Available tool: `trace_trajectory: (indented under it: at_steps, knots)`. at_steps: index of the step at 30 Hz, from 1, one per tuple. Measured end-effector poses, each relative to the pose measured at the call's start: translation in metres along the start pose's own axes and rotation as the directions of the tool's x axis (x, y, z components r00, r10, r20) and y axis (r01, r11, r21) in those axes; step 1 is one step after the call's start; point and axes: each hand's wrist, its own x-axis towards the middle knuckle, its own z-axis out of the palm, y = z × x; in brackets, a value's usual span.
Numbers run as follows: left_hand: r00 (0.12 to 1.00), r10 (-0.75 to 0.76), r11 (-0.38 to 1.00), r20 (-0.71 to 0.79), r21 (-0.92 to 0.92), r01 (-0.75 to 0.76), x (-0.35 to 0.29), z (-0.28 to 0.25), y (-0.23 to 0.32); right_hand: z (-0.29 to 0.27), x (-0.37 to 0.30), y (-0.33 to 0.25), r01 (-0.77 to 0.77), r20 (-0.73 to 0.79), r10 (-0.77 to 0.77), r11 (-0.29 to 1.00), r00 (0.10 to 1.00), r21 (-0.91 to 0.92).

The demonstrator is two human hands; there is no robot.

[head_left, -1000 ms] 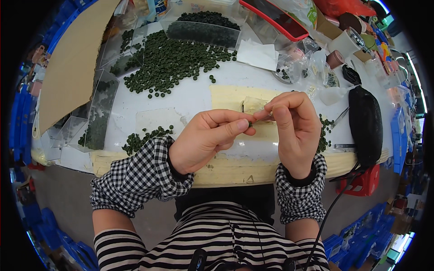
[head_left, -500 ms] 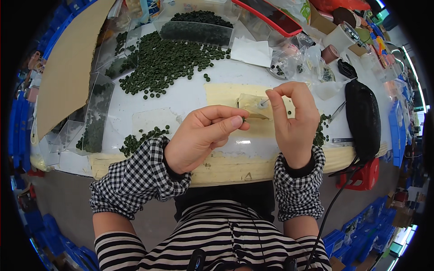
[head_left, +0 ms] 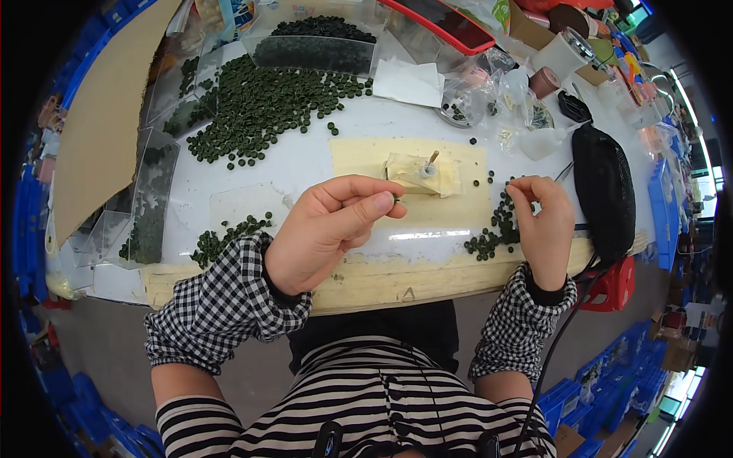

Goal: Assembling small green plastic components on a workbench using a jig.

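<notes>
My left hand (head_left: 328,229) is closed, thumb and forefinger pinching a small dark green round piece (head_left: 396,200), mostly hidden by the fingertips. To the right, my right hand (head_left: 544,225) hangs over a loose pile of the same green pieces (head_left: 485,243). Its thumb and forefinger meet at the tips; what lies between them, if anything, is hidden. Between and beyond my hands sits a cream, tape-wrapped block (head_left: 401,169) on a pale yellow mat (head_left: 355,156). A small whitish cup (head_left: 427,169) stands on the block, with a thin brown stick (head_left: 434,157) leaning upright in it.
A large heap of green pieces (head_left: 259,107) spreads at the back left, beside clear trays (head_left: 313,57). Cardboard (head_left: 107,99) rises at the left. White paper (head_left: 408,82), a red-cased phone (head_left: 450,27) and plastic bags lie at the back. A black pouch (head_left: 603,191) is at right.
My right hand has let go of the thin stick, now standing in the cup, and moved right to the pile. My left hand keeps its pinch.
</notes>
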Motion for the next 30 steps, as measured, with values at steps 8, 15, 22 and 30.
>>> trace_trajectory:
  at_steps: [8,15,22,30]
  knots:
    - [1.0,-0.006,1.0,-0.017,-0.013,0.006,0.002,-0.002,-0.002,0.02,0.007,-0.009,0.171,0.055,-0.174,0.984,0.983,0.05]
    - [1.0,0.01,1.0,0.008,-0.017,-0.009,0.001,-0.002,-0.001,0.018,0.007,-0.019,0.162,-0.053,-0.155,0.972,0.987,0.169]
    - [1.0,0.005,1.0,0.012,-0.017,-0.005,0.0,-0.002,-0.004,0.026,-0.01,-0.074,0.205,-0.128,-0.161,0.805,0.979,0.556]
    - [0.999,-0.001,1.0,0.038,-0.027,0.002,-0.001,-0.001,-0.005,0.043,-0.016,-0.08,0.058,-0.023,-0.062,0.657,0.998,0.752]
